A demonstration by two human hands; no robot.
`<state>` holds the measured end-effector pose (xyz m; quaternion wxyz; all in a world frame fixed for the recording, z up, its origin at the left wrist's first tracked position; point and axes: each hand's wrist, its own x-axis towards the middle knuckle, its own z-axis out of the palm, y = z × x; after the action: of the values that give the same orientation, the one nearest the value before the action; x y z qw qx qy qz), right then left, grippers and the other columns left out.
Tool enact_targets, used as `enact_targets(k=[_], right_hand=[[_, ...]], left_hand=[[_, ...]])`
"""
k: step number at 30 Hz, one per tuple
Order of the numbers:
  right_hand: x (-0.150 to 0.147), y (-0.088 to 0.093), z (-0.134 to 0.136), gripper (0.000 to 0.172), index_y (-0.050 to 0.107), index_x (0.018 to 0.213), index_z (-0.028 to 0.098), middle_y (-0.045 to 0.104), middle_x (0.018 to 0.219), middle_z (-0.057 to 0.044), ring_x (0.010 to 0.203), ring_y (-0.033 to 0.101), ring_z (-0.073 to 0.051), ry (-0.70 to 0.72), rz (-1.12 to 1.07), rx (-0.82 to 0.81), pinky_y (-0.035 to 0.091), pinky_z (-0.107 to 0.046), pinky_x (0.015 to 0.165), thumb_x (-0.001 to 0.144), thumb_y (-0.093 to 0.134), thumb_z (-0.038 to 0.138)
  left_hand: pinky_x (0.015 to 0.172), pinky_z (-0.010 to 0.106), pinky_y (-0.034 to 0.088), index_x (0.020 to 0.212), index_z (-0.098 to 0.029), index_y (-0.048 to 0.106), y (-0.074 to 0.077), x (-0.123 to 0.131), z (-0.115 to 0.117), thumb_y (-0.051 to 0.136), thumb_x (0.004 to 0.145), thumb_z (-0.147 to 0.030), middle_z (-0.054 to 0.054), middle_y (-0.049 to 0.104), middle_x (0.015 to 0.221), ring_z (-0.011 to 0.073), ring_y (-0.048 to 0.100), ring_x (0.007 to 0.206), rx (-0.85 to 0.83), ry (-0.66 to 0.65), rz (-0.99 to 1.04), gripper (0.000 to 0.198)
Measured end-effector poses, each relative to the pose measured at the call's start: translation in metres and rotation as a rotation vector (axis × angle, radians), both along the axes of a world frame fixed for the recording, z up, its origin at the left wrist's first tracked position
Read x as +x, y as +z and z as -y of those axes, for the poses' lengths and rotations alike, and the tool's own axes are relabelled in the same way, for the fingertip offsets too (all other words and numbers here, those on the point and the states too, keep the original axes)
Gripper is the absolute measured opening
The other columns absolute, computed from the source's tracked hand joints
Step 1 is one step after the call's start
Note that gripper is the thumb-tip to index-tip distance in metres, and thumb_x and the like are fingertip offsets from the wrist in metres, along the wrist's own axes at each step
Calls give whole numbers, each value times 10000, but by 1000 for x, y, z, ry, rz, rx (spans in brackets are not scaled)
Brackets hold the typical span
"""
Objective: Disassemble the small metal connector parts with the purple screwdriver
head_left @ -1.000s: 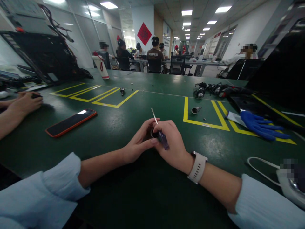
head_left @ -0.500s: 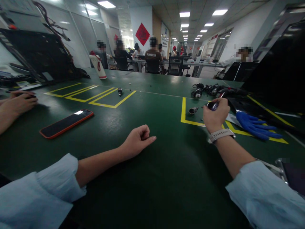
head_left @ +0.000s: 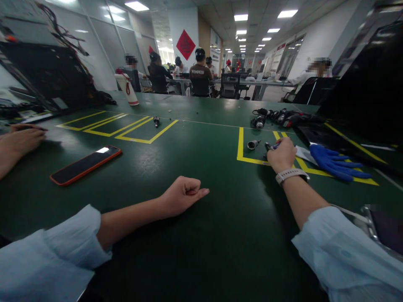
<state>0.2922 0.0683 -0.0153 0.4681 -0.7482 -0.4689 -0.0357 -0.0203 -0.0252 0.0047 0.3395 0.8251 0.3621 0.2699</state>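
Note:
My left hand [head_left: 181,196] rests on the green tabletop [head_left: 201,256], fingers curled into a loose fist and thumb pointing right; nothing shows in it. Over the yellow-taped area on the right, my right hand [head_left: 281,154] is closed on a small dark metal part [head_left: 273,147]. The fingers hide most of that part, and its kind is unclear. Just left of this hand lies a grey, cone-shaped metal shell [head_left: 252,144], its wide open end facing me. Farther off, a small dark metal fitting [head_left: 156,121] stands near the left taped boxes.
A blue glove [head_left: 335,161] lies right of my right hand, with dark cabled parts [head_left: 273,117] behind. A phone in a red case [head_left: 86,165] lies at left, near another person's hand [head_left: 23,142]. A white cup [head_left: 127,89] stands at the back left.
My right hand has lowered and turned, bringing the dark part from raised fingers down close to the tabletop. The left hand stays curled, sitting slightly lower in view.

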Motion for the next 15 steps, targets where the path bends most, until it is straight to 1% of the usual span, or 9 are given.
enact_targets(k=[4, 6, 8, 9, 11, 12, 13, 14, 15], right_hand=[[-10, 12, 7, 220, 469, 864, 155, 517, 949, -127, 989, 446, -288, 42, -34, 92, 306, -505, 907, 658, 503, 86], [-31, 22, 15, 175, 476, 900, 156, 523, 972, -127, 1007, 442, -282, 112, -44, 156, 304, -498, 910, 730, 474, 118], [-65, 31, 29, 111, 494, 899, 170, 549, 932, -99, 935, 487, -254, 247, -56, 193, 360, -457, 858, 797, 450, 165], [-86, 35, 39, 87, 508, 889, 180, 568, 899, -78, 870, 519, -229, 349, -55, 197, 400, -411, 807, 824, 453, 196], [-129, 39, 63, 91, 542, 866, 207, 608, 826, -28, 755, 570, -172, 579, -47, 186, 446, -310, 703, 867, 459, 243], [-149, 39, 78, 114, 549, 894, 221, 630, 821, -10, 732, 591, -148, 723, -49, 178, 453, -273, 671, 892, 437, 243], [-165, 39, 92, 147, 534, 973, 220, 650, 853, -17, 744, 607, -140, 946, -105, 161, 454, -263, 661, 913, 400, 217], [-178, 39, 106, 170, 527, 1010, 224, 662, 878, -17, 754, 616, -138, 1104, -107, 124, 454, -264, 663, 915, 390, 196], [-186, 39, 118, 177, 542, 1011, 226, 666, 904, -17, 787, 618, -146, 1227, -9, 55, 452, -279, 692, 898, 414, 182]], left_hand=[[427, 204, 250, 476, -187, 266, 2, 0, -1, 519, 831, -310, -81, 221, 461, 56, 246, 415, -18, -4, -18, 454], [422, 208, 245, 474, -186, 283, 4, 1, -1, 475, 856, -337, -75, 226, 460, 61, 253, 411, -30, -25, -36, 453], [427, 210, 258, 490, -183, 327, 6, 2, 0, 444, 870, -364, -67, 254, 473, 70, 282, 420, -1, -58, -80, 436], [435, 213, 274, 505, -180, 360, 7, 2, 1, 444, 869, -371, -60, 289, 486, 76, 308, 433, 43, -77, -115, 420], [497, 232, 352, 571, -169, 471, 7, 1, 3, 474, 854, -354, -27, 426, 549, 102, 416, 504, 169, -129, -207, 338], [556, 256, 400, 630, -163, 534, 5, -1, 5, 500, 835, -333, 3, 508, 610, 129, 482, 571, 239, -155, -245, 268], [633, 294, 438, 705, -160, 588, 2, -4, 7, 523, 810, -308, 38, 580, 692, 166, 538, 658, 296, -185, -267, 193], [717, 337, 457, 793, -159, 626, -2, -6, 10, 542, 781, -283, 71, 631, 786, 209, 575, 757, 332, -224, -274, 150], [795, 376, 456, 886, -163, 643, -7, -9, 13, 562, 748, -267, 94, 657, 887, 250, 589, 858, 341, -263, -262, 191]])
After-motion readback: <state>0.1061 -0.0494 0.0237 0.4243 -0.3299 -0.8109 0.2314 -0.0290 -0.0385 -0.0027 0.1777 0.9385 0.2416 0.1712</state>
